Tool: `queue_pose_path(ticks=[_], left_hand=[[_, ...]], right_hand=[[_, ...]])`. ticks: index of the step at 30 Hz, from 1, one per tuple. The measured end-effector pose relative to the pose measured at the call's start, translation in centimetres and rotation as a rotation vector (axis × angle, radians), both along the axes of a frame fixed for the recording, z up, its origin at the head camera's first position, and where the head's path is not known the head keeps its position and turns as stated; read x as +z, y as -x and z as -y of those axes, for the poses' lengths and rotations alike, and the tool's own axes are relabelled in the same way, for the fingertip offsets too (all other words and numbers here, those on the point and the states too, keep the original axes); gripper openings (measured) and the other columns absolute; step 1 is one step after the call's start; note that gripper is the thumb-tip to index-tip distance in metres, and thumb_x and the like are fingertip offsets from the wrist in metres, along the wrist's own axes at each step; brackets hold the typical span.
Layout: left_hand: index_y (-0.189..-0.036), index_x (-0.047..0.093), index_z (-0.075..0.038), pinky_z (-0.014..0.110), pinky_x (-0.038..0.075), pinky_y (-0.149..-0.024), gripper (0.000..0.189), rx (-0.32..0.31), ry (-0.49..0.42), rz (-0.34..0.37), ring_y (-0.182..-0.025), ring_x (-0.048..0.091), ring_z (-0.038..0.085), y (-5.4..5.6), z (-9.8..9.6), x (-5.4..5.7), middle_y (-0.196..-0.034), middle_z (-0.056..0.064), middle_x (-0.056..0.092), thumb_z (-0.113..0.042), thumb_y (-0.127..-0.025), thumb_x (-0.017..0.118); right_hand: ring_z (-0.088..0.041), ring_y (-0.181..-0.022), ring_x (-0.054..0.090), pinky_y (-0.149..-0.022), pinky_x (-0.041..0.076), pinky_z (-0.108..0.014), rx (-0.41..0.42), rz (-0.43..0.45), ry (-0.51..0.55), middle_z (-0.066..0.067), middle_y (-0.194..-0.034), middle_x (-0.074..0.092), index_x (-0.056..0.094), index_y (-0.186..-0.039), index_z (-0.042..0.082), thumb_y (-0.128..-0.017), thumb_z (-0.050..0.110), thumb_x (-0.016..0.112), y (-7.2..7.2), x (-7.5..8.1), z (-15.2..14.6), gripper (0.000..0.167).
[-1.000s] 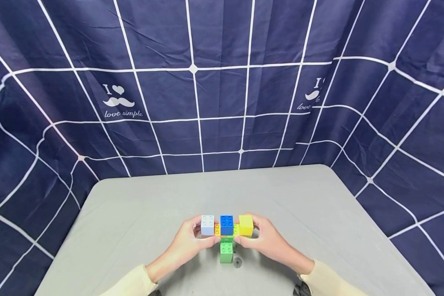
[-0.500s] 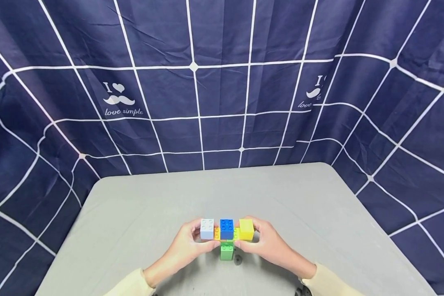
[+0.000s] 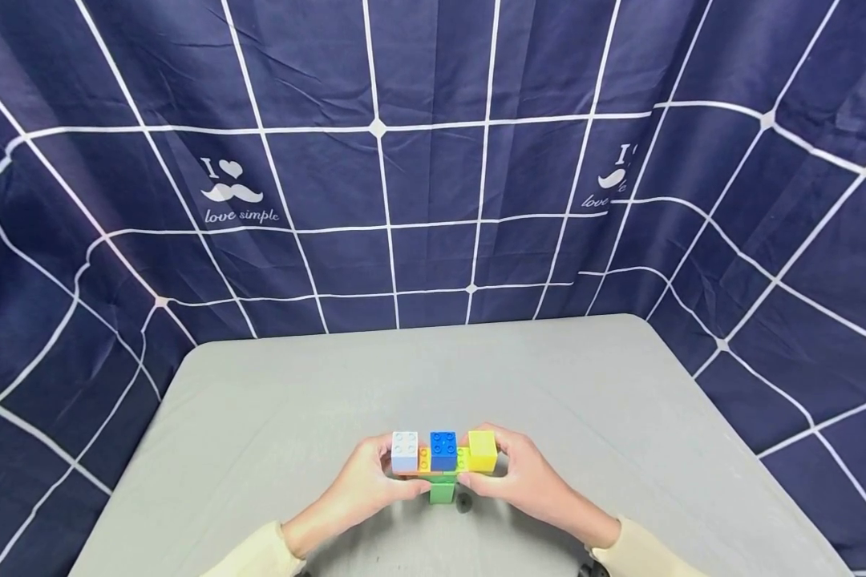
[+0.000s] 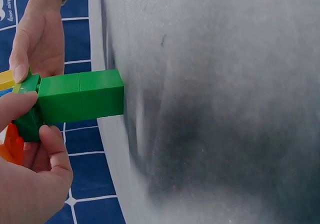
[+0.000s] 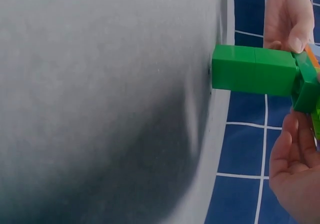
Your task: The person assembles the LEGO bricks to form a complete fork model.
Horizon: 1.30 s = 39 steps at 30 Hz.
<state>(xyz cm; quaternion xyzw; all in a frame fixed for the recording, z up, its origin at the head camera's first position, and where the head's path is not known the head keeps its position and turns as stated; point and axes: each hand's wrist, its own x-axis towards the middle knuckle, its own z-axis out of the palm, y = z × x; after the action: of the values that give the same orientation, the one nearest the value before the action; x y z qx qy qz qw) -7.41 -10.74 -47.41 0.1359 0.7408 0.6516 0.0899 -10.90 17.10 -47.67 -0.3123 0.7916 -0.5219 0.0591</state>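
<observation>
A column of two green toy bricks (image 4: 80, 95) stands upright on the grey table. Right at its top is the darker green brick (image 5: 306, 92) of an upper assembly, slightly askew to the column with a narrow gap showing. An orange brick (image 3: 424, 460) and a lime brick (image 3: 462, 459) lie above that, carrying a light-blue brick (image 3: 405, 451), a blue brick (image 3: 443, 452) and a yellow brick (image 3: 483, 451). My left hand (image 3: 366, 483) grips the left end of the assembly between thumb and fingers. Its right end is pinched by my right hand (image 3: 523, 479).
The grey table (image 3: 296, 393) extends around the bricks, with a small dark round spot (image 3: 464, 503) just right of the column. A navy curtain (image 3: 433, 176) with white grid lines rises behind the table and along both sides.
Both hands have brought the upper assembly towards the person, over the green column. The column's top studs, visible a second ago, are now covered in the head view.
</observation>
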Motion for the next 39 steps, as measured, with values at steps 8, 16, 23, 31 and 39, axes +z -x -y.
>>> queue_pose_path(ticks=[8, 16, 23, 31, 39], left_hand=[[-0.112, 0.078, 0.002, 0.025, 0.060, -0.077, 0.034, 0.005, 0.044, -0.025, -0.086, 0.072, 0.013, 0.0, -0.3, -0.2, -0.099, 0.004, 0.080, -0.001, -0.081, 0.093], [-0.114, 0.079, 0.003, 0.025, 0.060, -0.076, 0.034, -0.008, 0.009, -0.013, -0.087, 0.073, 0.013, 0.2, -0.2, -0.6, -0.100, 0.005, 0.081, 0.000, -0.083, 0.092], [-0.117, 0.079, 0.002, 0.025, 0.059, -0.079, 0.037, -0.018, -0.013, 0.004, -0.090, 0.073, 0.013, 0.3, -0.6, -1.1, -0.104, 0.005, 0.081, 0.001, -0.082, 0.091], [-0.117, 0.079, 0.002, 0.024, 0.059, -0.075, 0.036, -0.029, -0.020, 0.005, -0.086, 0.071, 0.011, 0.2, -0.6, -1.4, -0.103, 0.005, 0.081, 0.000, -0.083, 0.091], [-0.117, 0.078, 0.000, 0.025, 0.058, -0.077, 0.036, -0.015, 0.007, -0.002, -0.088, 0.069, 0.014, -0.1, -0.6, -1.2, -0.104, 0.003, 0.080, -0.001, -0.083, 0.091]], right_hand=[[-0.015, -0.093, 0.065, -0.086, 0.052, -0.035, 0.006, -0.019, 0.014, 0.005, -0.102, 0.074, 0.074, -0.118, 0.022, -0.093, 0.020, 0.089, -0.2, 0.0, 0.1, 0.029], [-0.015, -0.094, 0.065, -0.083, 0.053, -0.035, -0.007, -0.016, 0.013, 0.004, -0.104, 0.075, 0.074, -0.122, 0.020, -0.094, 0.021, 0.089, -0.2, 0.1, 0.2, 0.031], [-0.014, -0.093, 0.065, -0.082, 0.054, -0.035, 0.004, -0.030, 0.005, 0.005, -0.105, 0.075, 0.074, -0.122, 0.021, -0.095, 0.022, 0.087, -0.2, 0.2, 0.0, 0.029], [-0.014, -0.094, 0.066, -0.083, 0.054, -0.033, 0.003, -0.042, 0.013, 0.007, -0.106, 0.075, 0.074, -0.122, 0.020, -0.095, 0.022, 0.088, -0.3, 0.0, -0.3, 0.030], [-0.013, -0.089, 0.065, -0.080, 0.054, -0.033, 0.006, -0.069, 0.010, 0.008, -0.099, 0.074, 0.074, -0.118, 0.023, -0.092, 0.020, 0.091, -0.1, 0.0, -0.2, 0.031]])
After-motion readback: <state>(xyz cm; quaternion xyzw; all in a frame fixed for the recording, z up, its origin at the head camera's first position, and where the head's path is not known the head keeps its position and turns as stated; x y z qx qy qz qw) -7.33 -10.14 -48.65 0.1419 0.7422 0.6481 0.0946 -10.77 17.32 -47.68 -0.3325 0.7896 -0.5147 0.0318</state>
